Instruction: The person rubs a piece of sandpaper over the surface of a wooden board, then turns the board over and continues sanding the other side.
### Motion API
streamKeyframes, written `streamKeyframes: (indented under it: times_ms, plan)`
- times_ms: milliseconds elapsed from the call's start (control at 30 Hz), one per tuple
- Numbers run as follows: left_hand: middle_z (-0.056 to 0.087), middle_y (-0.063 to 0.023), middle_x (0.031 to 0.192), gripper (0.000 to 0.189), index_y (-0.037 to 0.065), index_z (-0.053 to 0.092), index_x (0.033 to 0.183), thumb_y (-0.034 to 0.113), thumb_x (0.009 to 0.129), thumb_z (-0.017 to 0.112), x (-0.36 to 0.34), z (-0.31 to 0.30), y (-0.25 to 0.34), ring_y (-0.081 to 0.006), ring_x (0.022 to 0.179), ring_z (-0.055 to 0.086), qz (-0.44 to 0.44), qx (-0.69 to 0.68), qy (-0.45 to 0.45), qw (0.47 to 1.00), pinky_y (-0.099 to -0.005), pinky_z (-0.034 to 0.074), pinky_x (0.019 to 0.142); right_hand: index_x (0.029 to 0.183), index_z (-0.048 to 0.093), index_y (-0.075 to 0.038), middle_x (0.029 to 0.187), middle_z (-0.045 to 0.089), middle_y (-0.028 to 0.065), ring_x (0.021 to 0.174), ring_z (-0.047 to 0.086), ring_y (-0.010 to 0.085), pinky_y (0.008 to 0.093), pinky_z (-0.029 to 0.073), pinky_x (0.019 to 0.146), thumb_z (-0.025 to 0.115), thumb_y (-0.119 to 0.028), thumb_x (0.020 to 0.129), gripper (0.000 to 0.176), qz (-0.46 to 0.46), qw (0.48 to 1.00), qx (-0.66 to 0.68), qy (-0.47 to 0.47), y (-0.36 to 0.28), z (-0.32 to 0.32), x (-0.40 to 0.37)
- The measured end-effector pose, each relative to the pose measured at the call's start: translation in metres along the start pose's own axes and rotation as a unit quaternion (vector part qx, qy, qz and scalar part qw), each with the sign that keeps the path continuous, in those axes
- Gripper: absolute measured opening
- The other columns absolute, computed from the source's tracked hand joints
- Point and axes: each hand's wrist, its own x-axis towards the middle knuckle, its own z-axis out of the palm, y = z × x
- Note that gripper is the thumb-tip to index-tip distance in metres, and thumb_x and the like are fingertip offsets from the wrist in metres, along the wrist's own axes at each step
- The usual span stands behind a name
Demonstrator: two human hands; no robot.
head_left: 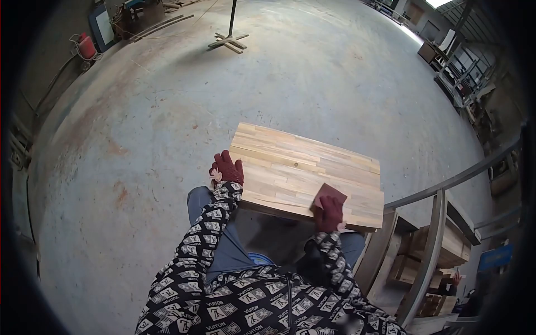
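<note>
A light wooden panel (279,159) made of glued strips lies in front of me, above my knees. My left hand (228,168), in a dark red knitted glove, grips its left edge, with the thumb by the top face and the fingers along the side. A reddish-brown sheet of sandpaper (330,195) rests on the panel near its front right part. My right hand (329,213), gloved in the same red, holds this sheet against the wood, fingers over its lower portion. What supports the panel is mostly hidden.
Close on my right stands a metal rack (432,251) with wooden pieces (441,245) on it. Another person's gloved hand (456,278) shows beyond it. A post on a crossed base (229,42) stands ahead; a red cylinder (86,46) is at far left.
</note>
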Motion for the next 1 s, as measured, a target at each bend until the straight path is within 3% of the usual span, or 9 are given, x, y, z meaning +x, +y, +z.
streamKeyframes:
  times_ms: [33, 233, 300, 533, 600, 667, 767, 833, 1000]
  plan:
    - [0.053, -0.0131, 0.112, 0.052, 0.009, 0.049, 0.125, 0.041, 0.089, 0.070, 0.000, -0.001, -0.001, -0.0332, 0.098, 0.063, 0.002, 0.001, -0.001, 1.000, -0.0493, 0.049, 0.084, 0.112, 0.067, -0.002, 0.111, 0.066, 0.0217, 0.107, 0.061, 0.0450, 0.0504, 0.048, 0.097, 0.068, -0.010, 0.082, 0.031, 0.036, 0.999, 0.011, 0.024, -0.021, 0.014, 0.005]
    - [0.056, -0.0156, 0.114, 0.051, 0.009, 0.049, 0.125, 0.038, 0.089, 0.069, 0.001, -0.001, -0.003, -0.0372, 0.098, 0.063, 0.000, -0.040, -0.009, 0.999, -0.0520, 0.050, 0.083, 0.112, 0.062, -0.006, 0.111, 0.062, 0.0147, 0.110, 0.057, 0.0381, 0.0486, 0.045, 0.099, 0.076, -0.012, 0.071, 0.044, -0.216, 0.974, 0.029, -0.057, -0.105, 0.124, 0.030]
    - [0.057, -0.0158, 0.114, 0.051, 0.009, 0.049, 0.126, 0.037, 0.089, 0.068, 0.000, 0.000, -0.007, -0.0380, 0.098, 0.063, 0.007, -0.053, 0.001, 0.999, -0.0534, 0.050, 0.083, 0.112, 0.062, -0.006, 0.111, 0.062, 0.0150, 0.110, 0.057, 0.0386, 0.0493, 0.045, 0.098, 0.076, -0.013, 0.071, 0.044, -0.233, 0.969, 0.052, -0.062, -0.105, 0.107, 0.036]
    - [0.058, -0.0162, 0.115, 0.052, 0.008, 0.050, 0.129, 0.036, 0.089, 0.068, -0.002, 0.002, -0.005, -0.0384, 0.098, 0.063, 0.014, -0.046, 0.018, 0.999, -0.0525, 0.050, 0.083, 0.109, 0.066, -0.003, 0.105, 0.065, 0.0201, 0.105, 0.058, 0.0431, 0.0526, 0.045, 0.094, 0.068, -0.024, 0.083, 0.033, -0.042, 0.998, -0.041, 0.034, 0.037, 0.002, 0.009]
    - [0.059, -0.0176, 0.114, 0.053, 0.008, 0.051, 0.130, 0.036, 0.089, 0.069, 0.000, 0.000, -0.003, -0.0406, 0.097, 0.063, 0.008, -0.043, 0.014, 0.999, -0.0533, 0.050, 0.083, 0.109, 0.066, -0.003, 0.105, 0.065, 0.0210, 0.105, 0.058, 0.0437, 0.0529, 0.045, 0.094, 0.067, -0.023, 0.084, 0.032, -0.006, 0.997, -0.061, 0.052, 0.038, -0.013, 0.010]
    - [0.058, -0.0170, 0.113, 0.051, 0.008, 0.051, 0.129, 0.035, 0.089, 0.069, 0.002, 0.004, -0.002, -0.0401, 0.097, 0.062, 0.002, -0.034, 0.009, 0.999, -0.0532, 0.050, 0.083, 0.108, 0.068, 0.000, 0.111, 0.065, 0.0251, 0.106, 0.056, 0.0462, 0.0527, 0.046, 0.096, 0.067, -0.018, 0.083, 0.031, 0.136, 0.989, -0.036, 0.045, 0.027, -0.007, 0.014]
    - [0.058, -0.0170, 0.111, 0.050, 0.008, 0.051, 0.128, 0.034, 0.089, 0.069, 0.000, 0.001, -0.002, -0.0401, 0.097, 0.062, 0.012, -0.035, 0.021, 0.999, -0.0535, 0.050, 0.082, 0.105, 0.069, -0.003, 0.106, 0.066, 0.0212, 0.107, 0.058, 0.0448, 0.0517, 0.044, 0.099, 0.068, -0.016, 0.081, 0.027, -0.020, 0.995, 0.043, 0.083, -0.018, 0.065, 0.024]
    - [0.058, -0.0176, 0.113, 0.050, 0.008, 0.051, 0.128, 0.034, 0.089, 0.068, -0.001, 0.001, -0.005, -0.0404, 0.097, 0.062, 0.021, -0.043, 0.031, 0.998, -0.0540, 0.050, 0.082, 0.112, 0.064, -0.007, 0.111, 0.065, 0.0157, 0.111, 0.055, 0.0406, 0.0511, 0.043, 0.100, 0.072, -0.012, 0.073, 0.040, -0.089, 0.995, -0.010, -0.033, -0.064, 0.104, 0.032]
    - [0.057, -0.0178, 0.113, 0.048, 0.008, 0.051, 0.125, 0.033, 0.088, 0.068, 0.001, 0.002, -0.008, -0.0402, 0.097, 0.063, 0.025, -0.064, 0.019, 0.997, -0.0541, 0.050, 0.081, 0.114, 0.064, -0.006, 0.116, 0.064, 0.0157, 0.113, 0.055, 0.0387, 0.0497, 0.044, 0.099, 0.075, -0.014, 0.075, 0.041, -0.178, 0.979, 0.063, -0.083, -0.099, 0.099, 0.032]
